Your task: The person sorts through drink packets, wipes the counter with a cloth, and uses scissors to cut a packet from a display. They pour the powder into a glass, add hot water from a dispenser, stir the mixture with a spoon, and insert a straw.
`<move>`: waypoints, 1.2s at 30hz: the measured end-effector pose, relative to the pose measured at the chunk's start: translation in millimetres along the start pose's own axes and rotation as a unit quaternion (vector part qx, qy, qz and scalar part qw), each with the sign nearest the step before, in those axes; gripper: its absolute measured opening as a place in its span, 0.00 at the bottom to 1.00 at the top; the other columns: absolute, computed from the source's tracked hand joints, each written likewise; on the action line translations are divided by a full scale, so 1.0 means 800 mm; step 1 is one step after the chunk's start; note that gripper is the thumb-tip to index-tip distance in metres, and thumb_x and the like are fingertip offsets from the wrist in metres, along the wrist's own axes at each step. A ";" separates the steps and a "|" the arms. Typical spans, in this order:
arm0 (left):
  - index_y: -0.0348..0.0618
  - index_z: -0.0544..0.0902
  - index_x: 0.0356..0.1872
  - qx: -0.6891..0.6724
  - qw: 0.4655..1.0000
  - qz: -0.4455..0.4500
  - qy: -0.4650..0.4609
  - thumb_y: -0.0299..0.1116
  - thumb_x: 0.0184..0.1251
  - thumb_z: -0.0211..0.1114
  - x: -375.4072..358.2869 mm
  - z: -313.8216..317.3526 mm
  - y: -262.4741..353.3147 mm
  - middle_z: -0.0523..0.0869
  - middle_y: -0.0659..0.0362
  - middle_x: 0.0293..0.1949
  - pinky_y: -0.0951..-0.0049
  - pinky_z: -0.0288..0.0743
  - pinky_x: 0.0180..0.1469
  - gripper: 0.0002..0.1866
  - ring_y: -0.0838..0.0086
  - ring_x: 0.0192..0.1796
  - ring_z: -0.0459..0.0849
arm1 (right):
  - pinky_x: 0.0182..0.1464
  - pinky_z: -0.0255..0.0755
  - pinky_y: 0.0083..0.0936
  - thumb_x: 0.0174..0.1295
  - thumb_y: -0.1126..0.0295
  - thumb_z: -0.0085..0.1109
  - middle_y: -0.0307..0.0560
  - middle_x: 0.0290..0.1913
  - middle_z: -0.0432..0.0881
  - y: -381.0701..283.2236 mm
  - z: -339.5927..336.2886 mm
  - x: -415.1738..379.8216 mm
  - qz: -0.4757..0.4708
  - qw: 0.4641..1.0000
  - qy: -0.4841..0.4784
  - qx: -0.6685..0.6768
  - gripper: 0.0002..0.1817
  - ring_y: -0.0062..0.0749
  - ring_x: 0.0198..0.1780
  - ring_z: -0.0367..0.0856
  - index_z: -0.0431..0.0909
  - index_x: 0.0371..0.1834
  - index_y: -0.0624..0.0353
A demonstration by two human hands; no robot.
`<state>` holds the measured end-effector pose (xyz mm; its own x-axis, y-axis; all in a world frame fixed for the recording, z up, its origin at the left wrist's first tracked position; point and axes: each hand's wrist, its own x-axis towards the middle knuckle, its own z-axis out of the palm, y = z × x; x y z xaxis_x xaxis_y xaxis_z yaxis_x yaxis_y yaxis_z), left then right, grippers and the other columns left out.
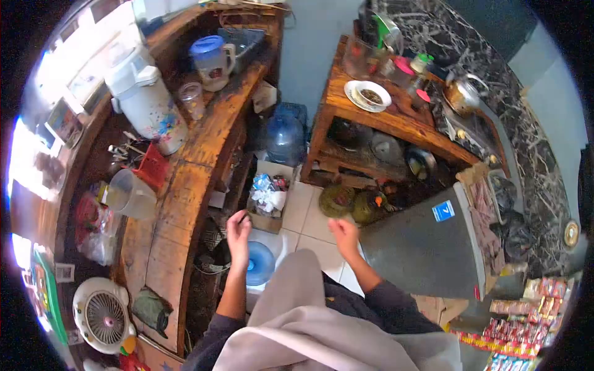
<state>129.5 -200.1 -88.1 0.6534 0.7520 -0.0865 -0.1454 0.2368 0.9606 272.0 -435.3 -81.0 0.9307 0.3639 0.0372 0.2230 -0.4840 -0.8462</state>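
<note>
My left hand (238, 232) is raised just right of the wooden counter's edge, its fingers curled together; a small dark thing at the fingertips is too small to name. Above the floor tiles, my right hand (344, 236) has its fingers curled in, and nothing shows in it. The hands are apart. Between and below them stands a blue water bottle (260, 264), partly hidden by my left forearm and the grey cloth (294, 290). Beyond my left hand is an open carton (268, 198) of crumpled wrappers.
The wooden counter (185, 204) at left bears a large flask (145, 102), a pitcher (212, 62) and a red holder (150, 166). Gas cylinders (369, 205) stand under the stove table (402, 127). A grey fridge (427, 244) is at right, with hanging sachets (513, 331) beyond it.
</note>
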 end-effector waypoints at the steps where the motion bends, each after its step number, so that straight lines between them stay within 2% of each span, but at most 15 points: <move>1: 0.40 0.67 0.54 -0.010 0.999 0.022 -0.022 0.27 0.59 0.59 0.010 0.008 -0.002 0.70 0.57 0.54 0.72 0.63 0.57 0.21 0.70 0.56 0.69 | 0.34 0.68 0.17 0.55 0.68 0.59 0.40 0.24 0.75 -0.005 -0.014 -0.003 0.007 1.000 0.013 0.015 0.08 0.19 0.28 0.73 0.76 0.27 0.63; 3: 0.39 0.67 0.54 0.034 0.997 0.068 0.002 0.26 0.58 0.59 0.042 0.024 0.003 0.69 0.56 0.56 0.69 0.60 0.60 0.22 0.66 0.58 0.67 | 0.36 0.67 0.16 0.55 0.71 0.58 0.38 0.30 0.76 -0.024 -0.028 -0.005 0.001 0.993 0.009 0.120 0.08 0.19 0.32 0.73 0.75 0.36 0.61; 5: 0.40 0.67 0.54 0.061 0.992 0.102 0.039 0.26 0.57 0.59 0.075 0.039 0.016 0.68 0.53 0.57 0.67 0.58 0.62 0.22 0.62 0.61 0.65 | 0.35 0.69 0.17 0.54 0.73 0.59 0.40 0.37 0.77 -0.018 -0.032 -0.002 -0.022 0.990 -0.025 0.135 0.15 0.20 0.31 0.74 0.70 0.45 0.60; 8: 0.41 0.67 0.53 0.039 0.986 0.124 0.106 0.28 0.56 0.61 0.099 0.068 0.045 0.71 0.54 0.53 0.67 0.58 0.62 0.22 0.64 0.59 0.66 | 0.38 0.69 0.17 0.53 0.76 0.58 0.43 0.42 0.75 -0.021 -0.024 0.014 -0.079 0.986 -0.097 0.108 0.19 0.21 0.34 0.74 0.67 0.49 0.61; 10: 0.41 0.67 0.53 0.047 0.974 0.155 0.158 0.30 0.56 0.62 0.104 0.077 0.030 0.72 0.54 0.51 0.68 0.59 0.61 0.23 0.66 0.57 0.67 | 0.40 0.68 0.17 0.53 0.78 0.57 0.46 0.46 0.73 -0.023 -0.015 0.026 0.000 0.971 -0.124 0.206 0.21 0.22 0.36 0.73 0.65 0.51 0.61; 11: 0.41 0.67 0.53 0.051 0.966 0.169 0.188 0.31 0.56 0.62 0.106 0.077 0.021 0.72 0.55 0.50 0.68 0.59 0.60 0.23 0.67 0.56 0.67 | 0.40 0.68 0.17 0.53 0.78 0.57 0.46 0.46 0.73 -0.021 -0.009 0.039 -0.015 0.961 -0.188 0.201 0.21 0.22 0.36 0.73 0.65 0.51 0.61; 13: 0.40 0.67 0.53 0.068 0.946 0.141 0.283 0.33 0.56 0.63 0.088 0.083 0.010 0.71 0.54 0.51 0.68 0.61 0.59 0.24 0.68 0.56 0.68 | 0.39 0.67 0.16 0.52 0.79 0.56 0.47 0.49 0.71 -0.023 0.008 0.062 -0.050 0.948 -0.219 0.226 0.23 0.21 0.36 0.71 0.63 0.53 0.62; 17: 0.39 0.64 0.55 0.002 0.868 0.129 0.479 0.35 0.58 0.60 0.034 0.050 -0.021 0.70 0.53 0.52 0.66 0.60 0.59 0.25 0.65 0.56 0.68 | 0.40 0.65 0.18 0.53 0.80 0.54 0.50 0.48 0.71 -0.040 0.053 0.101 -0.091 0.903 -0.369 0.201 0.23 0.21 0.35 0.66 0.62 0.54 0.63; 22: 0.40 0.63 0.54 0.019 0.695 0.183 0.695 0.32 0.58 0.60 -0.103 -0.052 -0.014 0.70 0.53 0.52 0.67 0.60 0.59 0.24 0.65 0.56 0.67 | 0.44 0.65 0.19 0.56 0.80 0.51 0.51 0.49 0.69 -0.077 0.154 0.103 -0.161 0.790 -0.566 0.174 0.23 0.24 0.41 0.69 0.61 0.56 0.64; 27: 0.42 0.64 0.52 0.044 0.519 0.243 0.818 0.27 0.57 0.59 -0.287 -0.126 -0.022 0.71 0.56 0.50 0.68 0.61 0.58 0.21 0.68 0.54 0.68 | 0.44 0.64 0.15 0.55 0.79 0.53 0.48 0.46 0.72 -0.168 0.220 -0.019 -0.229 0.677 -0.681 0.159 0.21 0.18 0.35 0.69 0.64 0.53 0.64; 29: 0.42 0.65 0.51 0.064 0.450 0.212 0.865 0.26 0.56 0.59 -0.357 -0.142 -0.031 0.71 0.56 0.50 0.69 0.61 0.58 0.21 0.68 0.54 0.69 | 0.43 0.65 0.14 0.56 0.79 0.52 0.46 0.46 0.72 -0.186 0.239 -0.081 -0.250 0.625 -0.719 0.171 0.18 0.17 0.37 0.69 0.66 0.51 0.64; 31: 0.42 0.66 0.50 -0.002 0.411 0.250 0.877 0.27 0.56 0.59 -0.417 -0.155 -0.021 0.71 0.55 0.51 0.69 0.60 0.59 0.20 0.68 0.54 0.69 | 0.42 0.68 0.18 0.55 0.80 0.53 0.45 0.43 0.74 -0.192 0.261 -0.148 -0.265 0.574 -0.756 0.171 0.14 0.22 0.37 0.73 0.70 0.45 0.65; 33: 0.41 0.67 0.51 0.019 0.424 0.211 0.880 0.29 0.61 0.56 -0.484 -0.192 -0.031 0.71 0.58 0.52 0.72 0.62 0.58 0.17 0.72 0.55 0.68 | 0.40 0.69 0.18 0.54 0.79 0.54 0.44 0.39 0.76 -0.211 0.269 -0.228 -0.345 0.532 -0.762 0.135 0.09 0.22 0.35 0.74 0.73 0.39 0.65; 34: 0.43 0.68 0.50 0.014 0.443 0.213 0.871 0.30 0.61 0.55 -0.536 -0.223 -0.008 0.72 0.60 0.51 0.74 0.63 0.54 0.16 0.74 0.54 0.69 | 0.40 0.69 0.17 0.53 0.79 0.55 0.43 0.36 0.76 -0.231 0.274 -0.310 -0.337 0.478 -0.800 0.133 0.07 0.23 0.35 0.75 0.75 0.36 0.64; 36: 0.45 0.70 0.49 0.029 0.469 0.217 0.856 0.33 0.62 0.55 -0.603 -0.273 0.014 0.74 0.64 0.48 0.77 0.65 0.48 0.14 0.79 0.49 0.71 | 0.39 0.69 0.17 0.53 0.78 0.55 0.44 0.35 0.76 -0.240 0.286 -0.396 -0.345 0.431 -0.817 0.165 0.06 0.23 0.35 0.74 0.76 0.34 0.64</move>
<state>-349.9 -426.0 -93.6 -0.9887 0.1251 0.0828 0.0640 -0.1473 0.9870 -132.2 -275.5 -52.2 -0.8315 0.5363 0.1445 -0.0213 0.2293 -0.9731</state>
